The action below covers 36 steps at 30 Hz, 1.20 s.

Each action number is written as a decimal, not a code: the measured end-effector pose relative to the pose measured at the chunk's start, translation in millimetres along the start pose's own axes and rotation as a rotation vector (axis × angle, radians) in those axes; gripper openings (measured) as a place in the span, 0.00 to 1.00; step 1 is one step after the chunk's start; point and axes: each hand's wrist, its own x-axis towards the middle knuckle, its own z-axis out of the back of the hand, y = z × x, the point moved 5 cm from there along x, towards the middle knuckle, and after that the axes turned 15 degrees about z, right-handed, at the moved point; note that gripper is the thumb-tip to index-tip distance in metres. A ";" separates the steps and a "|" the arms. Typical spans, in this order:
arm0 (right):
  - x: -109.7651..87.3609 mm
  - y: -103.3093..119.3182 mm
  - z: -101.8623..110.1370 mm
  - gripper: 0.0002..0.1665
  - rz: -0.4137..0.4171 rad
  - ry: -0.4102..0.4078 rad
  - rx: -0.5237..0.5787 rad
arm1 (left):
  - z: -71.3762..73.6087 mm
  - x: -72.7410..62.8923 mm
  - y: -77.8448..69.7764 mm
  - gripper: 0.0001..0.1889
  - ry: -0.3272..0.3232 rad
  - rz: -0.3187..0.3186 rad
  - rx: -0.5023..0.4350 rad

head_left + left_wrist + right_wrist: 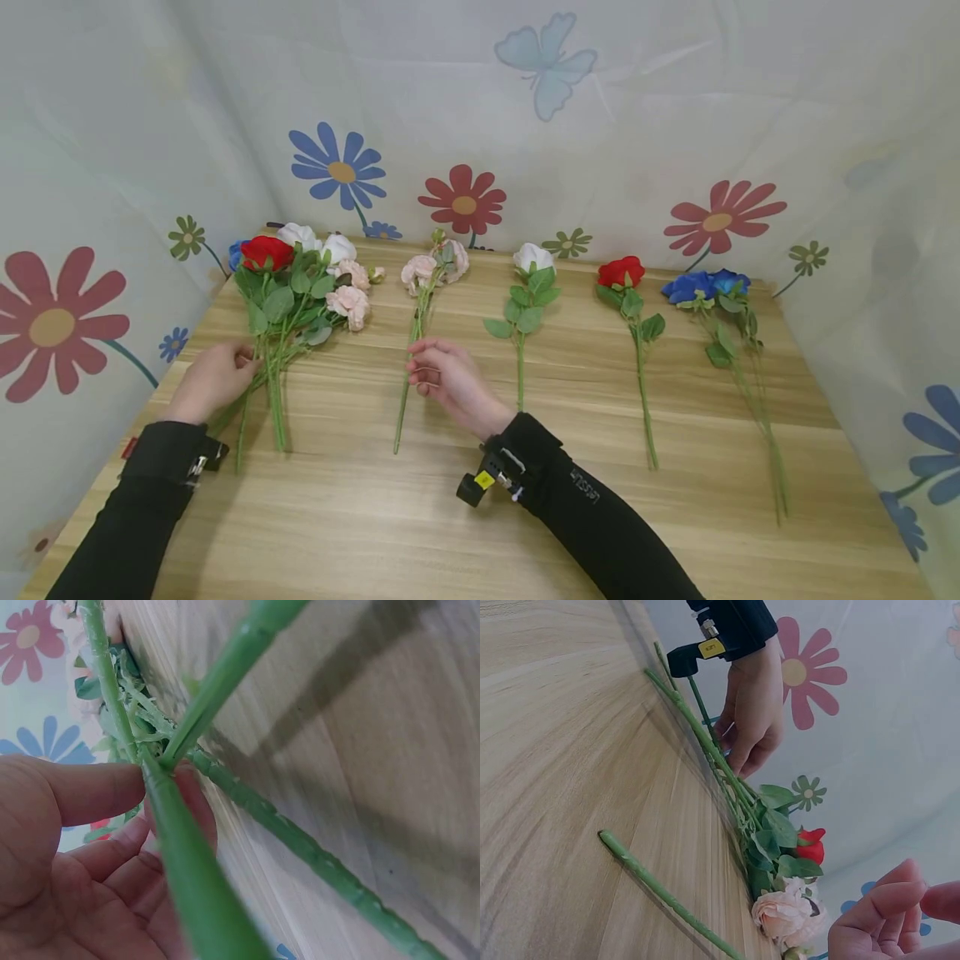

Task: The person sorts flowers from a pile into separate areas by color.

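Observation:
At the left of the head view my left hand (217,383) pinches green flower stems (191,862) between thumb and index finger. They belong to a bunch (279,304) of red, white, blue and pale pink flowers lying on the table. My right hand (450,383) hovers over the stem of a pale pink flower spray (420,273), fingers loosely bent. In the right wrist view, nothing shows between the fingers of the right hand (889,919), and the single stem (664,892) lies apart from them. Whether a fingertip touches that stem farther up is hidden.
Rightward along the wooden table (337,517) lie a white rose (534,257), a red rose (621,272) and blue flowers (705,286), stems toward me. A curtain (637,100) printed with flowers and a butterfly surrounds the table's back and sides.

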 end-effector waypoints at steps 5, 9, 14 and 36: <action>-0.4 -0.7 1.3 0.10 -0.005 0.001 -0.002 | 3.6 -3.1 1.5 0.21 -0.022 0.001 -0.028; -0.2 -1.4 3.0 0.09 -0.004 0.000 -0.005 | 8.6 -5.6 0.6 0.20 -0.061 -0.004 -0.064; 0.3 -2.5 4.3 0.08 -0.001 0.000 0.005 | 14.7 -9.4 -1.3 0.19 -0.139 -0.017 -0.105; -2.2 -0.3 10.6 0.08 -0.011 -0.014 0.013 | 45.3 -28.6 -21.2 0.17 -0.439 -0.079 -0.228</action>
